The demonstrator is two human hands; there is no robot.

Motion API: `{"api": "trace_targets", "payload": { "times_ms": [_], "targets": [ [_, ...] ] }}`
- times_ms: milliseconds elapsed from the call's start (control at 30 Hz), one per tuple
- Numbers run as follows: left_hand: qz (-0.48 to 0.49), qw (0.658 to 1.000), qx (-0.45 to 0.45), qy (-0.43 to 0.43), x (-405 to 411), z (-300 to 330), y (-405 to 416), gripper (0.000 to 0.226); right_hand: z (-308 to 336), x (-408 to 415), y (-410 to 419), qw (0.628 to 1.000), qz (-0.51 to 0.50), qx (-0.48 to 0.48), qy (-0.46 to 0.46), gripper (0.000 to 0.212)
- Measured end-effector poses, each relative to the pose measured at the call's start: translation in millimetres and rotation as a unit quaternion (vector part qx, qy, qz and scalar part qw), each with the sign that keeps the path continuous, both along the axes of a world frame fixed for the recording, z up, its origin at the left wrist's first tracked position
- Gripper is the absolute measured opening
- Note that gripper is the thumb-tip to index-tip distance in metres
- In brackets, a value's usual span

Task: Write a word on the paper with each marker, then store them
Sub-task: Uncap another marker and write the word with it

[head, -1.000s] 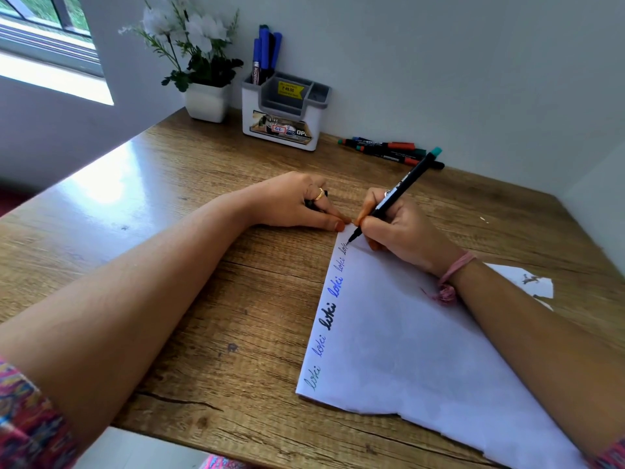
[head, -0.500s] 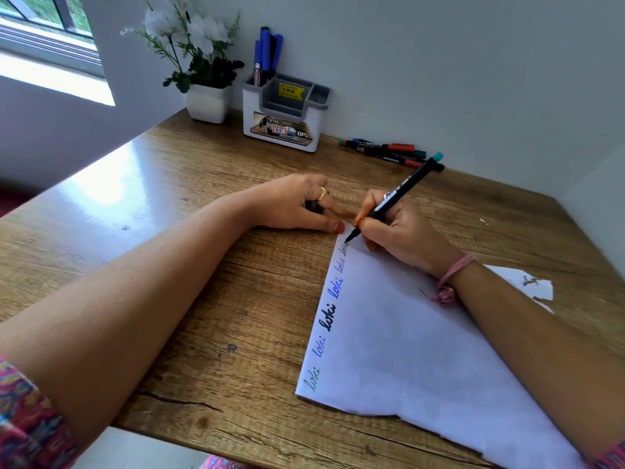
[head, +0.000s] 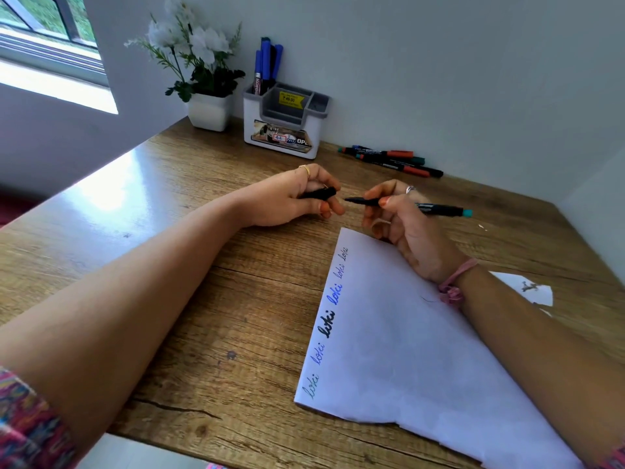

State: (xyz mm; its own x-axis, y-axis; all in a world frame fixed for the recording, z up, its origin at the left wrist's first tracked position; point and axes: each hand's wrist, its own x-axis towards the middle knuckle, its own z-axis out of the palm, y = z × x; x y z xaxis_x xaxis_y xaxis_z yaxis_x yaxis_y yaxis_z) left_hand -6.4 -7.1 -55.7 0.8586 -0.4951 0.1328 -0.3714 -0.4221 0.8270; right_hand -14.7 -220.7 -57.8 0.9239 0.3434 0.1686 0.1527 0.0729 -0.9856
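A white paper [head: 416, 353] lies on the wooden desk [head: 209, 292], with several handwritten words in green, blue and black down its left edge. My right hand [head: 399, 225] holds a black marker with a teal end [head: 443, 209] level above the desk, its bare tip pointing left. My left hand [head: 297, 198] grips the black cap [head: 319, 193], whose open end faces the tip a short way off. A white and grey organizer [head: 285, 125] at the back holds blue markers [head: 269, 64]. More markers [head: 392, 160] lie by the wall.
A white pot of white flowers [head: 203, 76] stands left of the organizer. A torn scrap of paper [head: 527, 287] lies at the right by my forearm. The wall runs along the desk's far edge, and a window is at the upper left.
My right hand lifted the marker off the paper and turned it level, tip to the left. My left hand left the paper's corner and rose with the cap toward the tip.
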Motion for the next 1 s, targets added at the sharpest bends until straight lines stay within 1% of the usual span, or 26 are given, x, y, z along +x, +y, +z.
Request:
{"api": "trace_targets", "payload": {
  "times_ms": [67, 133, 300, 433, 533, 600, 633, 700, 833, 900, 1000],
  "targets": [
    [0.004, 1.000, 0.013, -0.010, 1, 0, 0, 0.025, 1, -1, -1, 1.000, 0.017, 0.000, 0.010, 0.021],
    [0.007, 1.000, 0.018, -0.015, 1, 0, 1, 0.024, 2, -1, -2, 1.000, 0.017, -0.003, 0.011, 0.022],
    [0.011, 1.000, 0.022, -0.019, -1, 1, 1, 0.021, 4, -4, -1, 1.000, -0.006, 0.006, 0.014, 0.010],
    [0.004, 0.999, 0.027, -0.027, -1, 1, 1, 0.019, 4, -6, 1, 1.000, -0.012, -0.002, 0.018, 0.007],
    [0.012, 0.998, 0.036, -0.052, 0, 1, 2, 0.022, 4, -8, 0, 0.999, -0.006, -0.032, 0.006, 0.012],
    [0.026, 0.997, 0.035, -0.067, -1, 1, 2, 0.026, 4, -10, 1, 0.998, -0.002, -0.066, -0.012, 0.009],
    [0.025, 0.997, 0.027, -0.063, -1, 1, 2, 0.026, 5, -11, 1, 0.997, -0.006, -0.080, -0.018, 0.006],
    [0.016, 0.998, 0.014, -0.051, -2, 1, 1, 0.025, 6, -12, 2, 0.995, -0.022, -0.091, -0.026, 0.009],
    [0.013, 1.000, -0.019, -0.019, -4, 1, -1, 0.027, 7, -13, 2, 0.998, -0.035, -0.045, -0.015, 0.013],
    [0.011, 1.000, -0.017, -0.020, -4, 1, -2, 0.026, 8, -13, 2, 0.999, -0.033, -0.036, -0.012, 0.014],
    [0.016, 1.000, -0.003, -0.025, -3, 0, -2, 0.023, 8, -13, 3, 0.998, -0.032, -0.047, -0.017, 0.016]
  ]
}}
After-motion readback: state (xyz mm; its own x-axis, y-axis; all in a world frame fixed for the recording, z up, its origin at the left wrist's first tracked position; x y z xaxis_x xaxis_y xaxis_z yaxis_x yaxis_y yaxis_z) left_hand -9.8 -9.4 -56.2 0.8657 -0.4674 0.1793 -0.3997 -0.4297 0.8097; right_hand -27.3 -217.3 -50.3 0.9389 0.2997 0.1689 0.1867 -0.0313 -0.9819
